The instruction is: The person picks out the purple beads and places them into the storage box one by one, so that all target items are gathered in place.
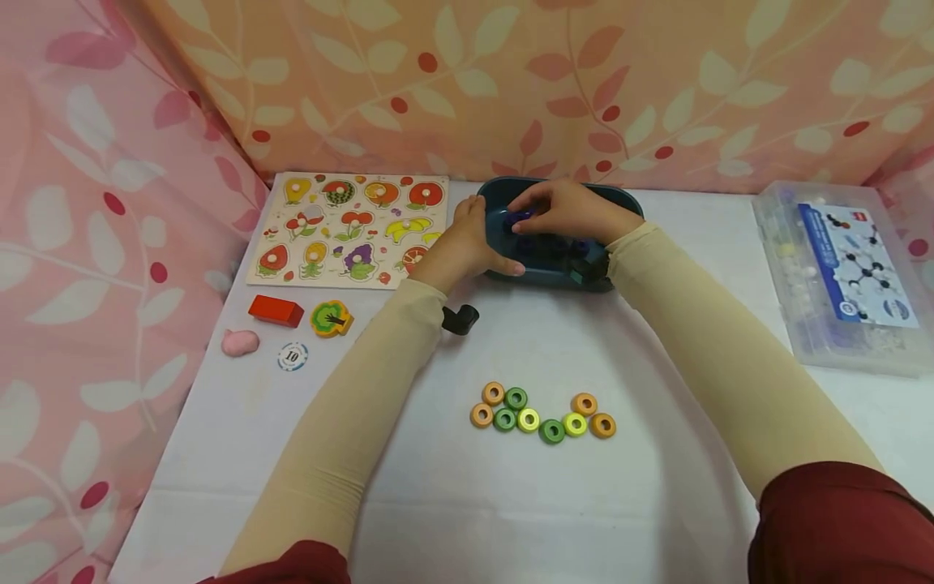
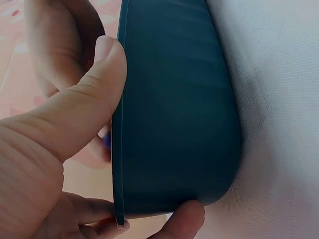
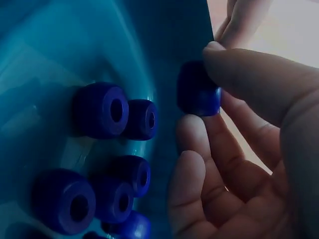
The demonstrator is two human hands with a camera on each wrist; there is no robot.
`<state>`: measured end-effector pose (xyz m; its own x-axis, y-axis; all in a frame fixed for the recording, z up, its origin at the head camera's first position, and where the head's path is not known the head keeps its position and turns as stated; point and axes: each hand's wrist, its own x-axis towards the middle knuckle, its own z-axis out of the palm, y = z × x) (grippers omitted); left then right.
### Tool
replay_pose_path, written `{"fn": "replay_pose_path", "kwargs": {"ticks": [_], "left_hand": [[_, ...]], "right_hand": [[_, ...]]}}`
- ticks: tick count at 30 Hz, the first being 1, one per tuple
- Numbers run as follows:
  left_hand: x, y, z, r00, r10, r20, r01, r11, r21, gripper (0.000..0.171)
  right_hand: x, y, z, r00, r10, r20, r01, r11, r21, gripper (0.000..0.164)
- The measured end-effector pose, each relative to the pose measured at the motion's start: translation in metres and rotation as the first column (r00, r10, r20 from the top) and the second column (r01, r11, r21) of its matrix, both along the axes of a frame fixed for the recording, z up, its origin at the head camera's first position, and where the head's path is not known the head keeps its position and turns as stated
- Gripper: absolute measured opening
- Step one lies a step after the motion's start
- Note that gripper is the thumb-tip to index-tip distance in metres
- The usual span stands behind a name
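A dark teal plastic basin point(image 1: 511, 183) stands at the back of the table. My left hand point(image 1: 467, 243) grips its left end, with the thumb on the rim and fingertips against the outer wall in the left wrist view. Over the inside, my right hand point(image 1: 572, 212) pinches a dark blue bead point(image 3: 198, 89) between thumb and fingers. Several more blue beads, barrel-shaped with a hole through them, lie on the basin floor, among them a large bead point(image 3: 64, 201) and a smaller bead point(image 3: 142, 119).
Orange, green and yellow rings point(image 1: 529, 419) lie in front of the basin. To the left are a fruit puzzle board point(image 1: 292, 268), red block point(image 1: 276, 311), tree piece point(image 1: 331, 319), pink figure point(image 1: 240, 342) and chip point(image 1: 293, 357). A clear plastic case point(image 1: 810, 349) lies on the right.
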<state>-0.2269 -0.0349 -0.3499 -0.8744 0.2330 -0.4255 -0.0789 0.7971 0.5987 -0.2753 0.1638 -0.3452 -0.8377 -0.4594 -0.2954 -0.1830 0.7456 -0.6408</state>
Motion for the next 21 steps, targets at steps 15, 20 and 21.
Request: {"fn": "replay_pose_path", "kwargs": {"ticks": [15,20,21], "left_hand": [[-0.003,-0.002,0.0,1.0,-0.001,-0.006,0.0,1.0,-0.019,0.139],[-0.002,-0.005,-0.003,0.998,-0.029,-0.063,0.026,0.998,-0.05,0.136],[-0.002,-0.006,-0.003,0.996,-0.039,-0.085,0.034,0.998,-0.059,0.135]], "right_hand": [[-0.004,0.009,-0.001,0.997,-0.03,0.067,0.03,1.0,0.003,0.052],[0.019,0.023,0.01,0.993,-0.121,0.007,0.121,0.99,-0.078,0.056],[0.027,0.026,0.013,0.989,-0.146,-0.019,0.143,0.984,-0.106,0.057]]}}
